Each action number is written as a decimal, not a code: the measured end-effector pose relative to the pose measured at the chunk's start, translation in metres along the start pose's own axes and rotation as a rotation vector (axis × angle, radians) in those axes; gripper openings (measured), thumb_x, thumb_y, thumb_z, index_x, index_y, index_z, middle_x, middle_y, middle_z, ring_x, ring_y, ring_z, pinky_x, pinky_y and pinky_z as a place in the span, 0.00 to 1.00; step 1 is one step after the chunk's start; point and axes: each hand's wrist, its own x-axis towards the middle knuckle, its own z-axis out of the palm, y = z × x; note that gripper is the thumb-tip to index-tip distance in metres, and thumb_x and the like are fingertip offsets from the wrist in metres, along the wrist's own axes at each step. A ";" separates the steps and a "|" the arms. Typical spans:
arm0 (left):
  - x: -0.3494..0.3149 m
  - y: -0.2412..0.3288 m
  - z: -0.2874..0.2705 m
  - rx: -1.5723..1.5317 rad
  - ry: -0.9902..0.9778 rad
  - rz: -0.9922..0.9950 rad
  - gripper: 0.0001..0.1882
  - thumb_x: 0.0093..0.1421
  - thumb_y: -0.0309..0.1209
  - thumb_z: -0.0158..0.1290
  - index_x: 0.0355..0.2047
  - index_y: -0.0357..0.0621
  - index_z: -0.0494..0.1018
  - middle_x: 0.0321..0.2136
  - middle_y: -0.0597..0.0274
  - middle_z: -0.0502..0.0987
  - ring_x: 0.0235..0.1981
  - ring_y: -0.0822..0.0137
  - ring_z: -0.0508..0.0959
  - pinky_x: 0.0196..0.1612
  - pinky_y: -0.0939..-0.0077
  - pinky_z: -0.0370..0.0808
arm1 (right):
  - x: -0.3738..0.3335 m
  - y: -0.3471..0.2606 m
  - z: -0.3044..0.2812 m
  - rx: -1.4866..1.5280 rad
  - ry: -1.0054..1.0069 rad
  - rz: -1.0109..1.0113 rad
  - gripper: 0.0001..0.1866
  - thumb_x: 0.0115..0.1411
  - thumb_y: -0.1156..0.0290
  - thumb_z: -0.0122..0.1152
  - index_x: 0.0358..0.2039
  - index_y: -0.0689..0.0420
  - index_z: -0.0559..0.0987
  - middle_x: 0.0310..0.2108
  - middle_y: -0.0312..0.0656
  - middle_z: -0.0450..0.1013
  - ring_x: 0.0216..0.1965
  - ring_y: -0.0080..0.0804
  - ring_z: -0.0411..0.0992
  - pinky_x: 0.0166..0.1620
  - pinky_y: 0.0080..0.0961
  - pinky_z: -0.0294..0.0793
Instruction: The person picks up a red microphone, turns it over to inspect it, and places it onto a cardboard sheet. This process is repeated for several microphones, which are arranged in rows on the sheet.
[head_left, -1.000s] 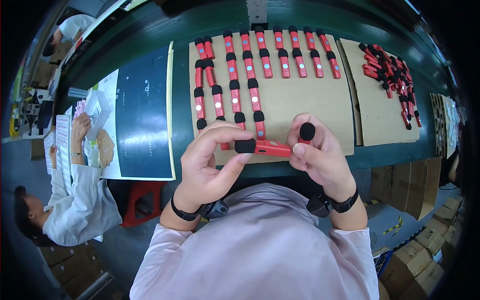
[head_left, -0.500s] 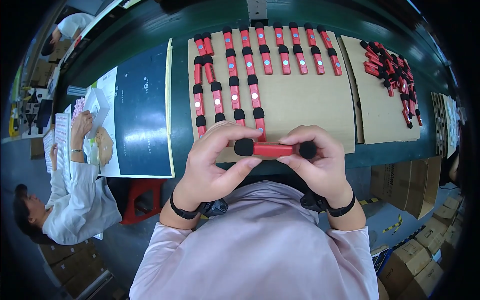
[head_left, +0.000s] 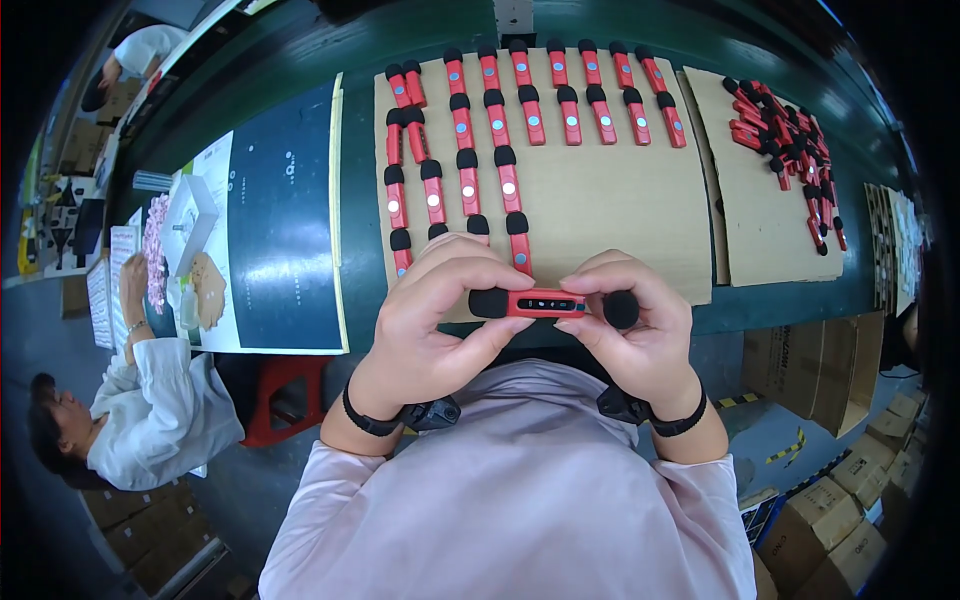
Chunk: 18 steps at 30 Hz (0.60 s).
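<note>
Just past the near edge of the cardboard sheet, a small red microphone (head_left: 545,303) with a black foam windscreen lies level between my hands. Its dark inset panel faces up. My left hand (head_left: 440,310) pinches the foam end between thumb and fingers. Thumb and forefinger of my right hand (head_left: 635,310) close on the plain red end. Against the right fingers sits another black foam windscreen (head_left: 621,309); whatever is attached to it is hidden. Beyond my hands, red microphones (head_left: 509,188) stand in rows on the cardboard sheet (head_left: 610,215), foam ends pointing away.
To the right, a second cardboard sheet (head_left: 755,245) bears a loose heap of red microphones (head_left: 790,135). A dark blue board (head_left: 285,220) lies left, beside a white box (head_left: 190,225) and a seated co-worker (head_left: 160,410). Cardboard cartons (head_left: 810,370) stand on the floor at right.
The microphone has turned about its length, bringing its dark panel into view. My hands stay nearly in place. The co-worker's hand has drawn back from the white box.
</note>
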 end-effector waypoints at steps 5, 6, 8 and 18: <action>0.001 0.001 -0.001 0.065 -0.026 0.042 0.16 0.44 0.21 0.64 0.37 0.37 0.77 0.32 0.58 0.77 0.33 0.60 0.76 0.46 0.62 0.71 | 0.001 0.000 -0.001 0.010 0.002 0.001 0.15 0.50 0.83 0.68 0.39 0.63 0.76 0.35 0.43 0.75 0.32 0.24 0.70 0.31 0.17 0.68; 0.002 0.001 -0.001 0.069 -0.021 0.041 0.16 0.44 0.21 0.63 0.36 0.38 0.77 0.32 0.58 0.77 0.34 0.59 0.76 0.47 0.60 0.71 | 0.001 0.000 -0.001 0.022 0.008 0.005 0.15 0.50 0.83 0.67 0.40 0.64 0.76 0.35 0.43 0.75 0.32 0.23 0.70 0.32 0.17 0.68; 0.002 0.001 -0.001 0.076 -0.011 0.041 0.16 0.44 0.22 0.63 0.36 0.38 0.77 0.32 0.59 0.78 0.34 0.58 0.76 0.50 0.55 0.69 | 0.002 -0.006 0.001 0.084 0.022 0.119 0.15 0.51 0.83 0.67 0.40 0.64 0.76 0.35 0.43 0.75 0.32 0.23 0.70 0.32 0.17 0.68; -0.012 -0.010 -0.015 0.121 0.112 -0.090 0.18 0.47 0.19 0.60 0.41 0.38 0.75 0.39 0.54 0.75 0.41 0.59 0.75 0.49 0.67 0.71 | 0.037 -0.014 -0.018 -0.355 -0.065 0.329 0.14 0.53 0.83 0.62 0.42 0.61 0.78 0.32 0.39 0.75 0.32 0.23 0.72 0.33 0.22 0.70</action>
